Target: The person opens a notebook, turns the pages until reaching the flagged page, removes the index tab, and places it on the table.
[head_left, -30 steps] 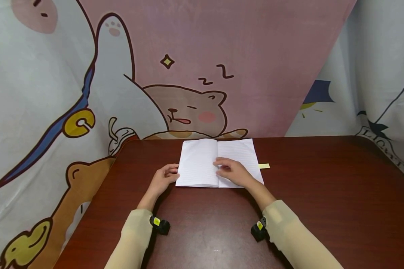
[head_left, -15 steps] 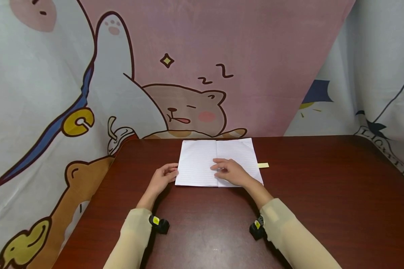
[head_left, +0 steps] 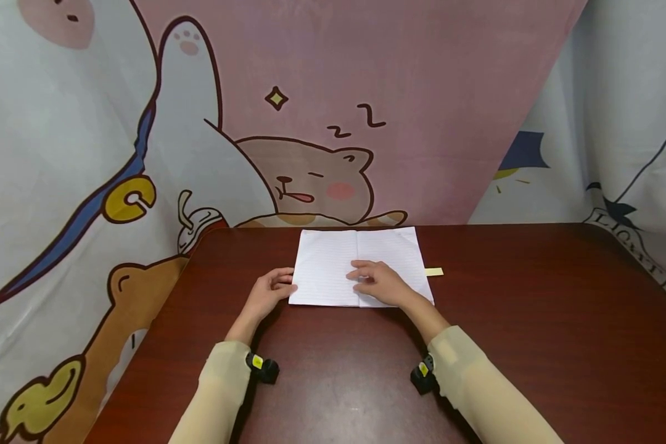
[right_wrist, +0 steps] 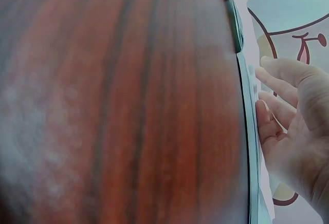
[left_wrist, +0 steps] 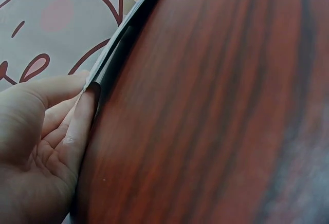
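An open notebook [head_left: 326,259] with white lined pages lies on the brown table, near its far edge. At the notebook's left edge, my left hand [head_left: 267,291] pinches it; the left wrist view shows the thumb [left_wrist: 61,88] on top and a finger [left_wrist: 82,118] underneath. My right hand [head_left: 382,283] is over the right page beside the centre fold, its fingers loosely bent and holding nothing. In the right wrist view its fingertips [right_wrist: 262,98] rest at the paper's surface. A pale yellow tab [head_left: 434,272] sticks out from the notebook's right side.
The dark wood-grain table [head_left: 333,364] spreads around the notebook. Behind it hangs a cloth backdrop [head_left: 438,111] with cartoon animals. A small black camera is strapped to each wrist, the left camera [head_left: 263,369] and the right camera [head_left: 423,376].
The left page was curved up near the fold and now lies flatter. My left thumb has come onto the page's edge. My right hand shifted very slightly left.
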{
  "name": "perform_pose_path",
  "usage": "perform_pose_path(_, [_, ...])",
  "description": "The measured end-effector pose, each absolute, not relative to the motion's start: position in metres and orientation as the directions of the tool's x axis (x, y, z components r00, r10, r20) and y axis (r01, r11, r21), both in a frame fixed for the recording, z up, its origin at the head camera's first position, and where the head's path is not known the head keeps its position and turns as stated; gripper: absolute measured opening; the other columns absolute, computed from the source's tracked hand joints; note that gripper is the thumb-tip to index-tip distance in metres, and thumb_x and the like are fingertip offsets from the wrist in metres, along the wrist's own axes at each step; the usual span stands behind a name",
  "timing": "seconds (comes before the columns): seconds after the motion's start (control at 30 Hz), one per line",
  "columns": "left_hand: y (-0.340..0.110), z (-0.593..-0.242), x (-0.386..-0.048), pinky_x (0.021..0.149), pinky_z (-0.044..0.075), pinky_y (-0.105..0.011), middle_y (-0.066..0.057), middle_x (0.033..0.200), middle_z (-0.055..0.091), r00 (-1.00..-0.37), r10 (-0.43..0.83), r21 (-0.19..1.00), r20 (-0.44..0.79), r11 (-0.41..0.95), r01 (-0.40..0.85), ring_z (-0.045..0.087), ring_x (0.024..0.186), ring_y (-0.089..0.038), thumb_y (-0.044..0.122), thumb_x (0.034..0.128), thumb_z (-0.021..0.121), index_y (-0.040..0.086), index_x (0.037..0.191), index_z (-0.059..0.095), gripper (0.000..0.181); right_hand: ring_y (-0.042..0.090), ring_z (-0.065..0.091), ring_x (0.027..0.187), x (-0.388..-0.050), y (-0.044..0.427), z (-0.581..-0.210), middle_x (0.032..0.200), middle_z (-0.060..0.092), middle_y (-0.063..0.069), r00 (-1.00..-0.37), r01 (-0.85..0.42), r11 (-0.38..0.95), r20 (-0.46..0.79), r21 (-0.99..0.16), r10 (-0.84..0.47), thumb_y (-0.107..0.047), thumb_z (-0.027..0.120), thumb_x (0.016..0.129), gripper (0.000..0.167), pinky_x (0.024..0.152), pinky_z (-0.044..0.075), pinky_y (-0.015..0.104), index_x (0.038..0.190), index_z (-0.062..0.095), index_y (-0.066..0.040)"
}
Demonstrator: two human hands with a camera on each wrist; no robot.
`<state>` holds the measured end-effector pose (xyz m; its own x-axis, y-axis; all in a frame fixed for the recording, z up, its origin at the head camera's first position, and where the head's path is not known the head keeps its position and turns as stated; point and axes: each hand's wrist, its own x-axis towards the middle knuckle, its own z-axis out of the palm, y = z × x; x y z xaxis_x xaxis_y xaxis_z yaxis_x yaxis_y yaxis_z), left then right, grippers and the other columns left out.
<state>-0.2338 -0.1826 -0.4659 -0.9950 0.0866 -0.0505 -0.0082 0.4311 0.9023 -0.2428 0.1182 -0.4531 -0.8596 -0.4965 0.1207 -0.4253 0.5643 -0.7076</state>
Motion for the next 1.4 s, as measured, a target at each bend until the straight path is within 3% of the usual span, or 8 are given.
perform_pose_path(0.33, [-0.178, -0.465, -0.233, 0.085, 0.052, -0.03, -0.019, 0.122, 0.066, -0.996, 0.078, 0.906, -0.04, 0.424, -0.003, 0.066, 0.108, -0.032, 0.009, 0.0908, 0.071, 0.006, 0.133, 0.06, 0.044, 0.039, 0.056, 0.128, -0.244, 0.123, -0.455, 0.144, 0.054, 0.023, -0.858, -0.417, 0.494, 0.151, -0.763, -0.491, -0.009, 0.066, 0.094, 0.027, 0.102, 0.048, 0.049, 0.119, 0.07, 0.0])
perform_pose_path(0.57, [-0.177, -0.466, -0.232, 0.087, 0.052, -0.032, -0.018, 0.123, 0.067, -0.996, 0.08, 0.899, -0.045, 0.438, -0.006, 0.066, 0.109, -0.03, 0.01, 0.0915, 0.071, 0.007, 0.134, 0.06, 0.044, 0.037, 0.065, 0.114, -0.245, 0.127, -0.459, 0.136, 0.06, 0.023, -0.892, -0.387, 0.471, 0.193, -0.793, -0.408, -0.006, 0.065, 0.094, 0.025, 0.098, 0.051, 0.048, 0.118, 0.07, 0.0])
perform_pose_path(1.4, [-0.18, -0.464, -0.232, 0.084, 0.052, -0.029, -0.019, 0.12, 0.066, -0.997, 0.074, 0.903, -0.03, 0.431, 0.005, 0.067, 0.107, -0.03, 0.007, 0.0909, 0.07, 0.005, 0.133, 0.06, 0.043, 0.04, 0.064, 0.114, -0.254, 0.157, -0.46, 0.123, 0.065, 0.024, -0.95, -0.312, 0.496, 0.257, -0.81, -0.178, -0.001, 0.067, 0.09, 0.024, 0.099, 0.05, 0.05, 0.114, 0.071, 0.004])
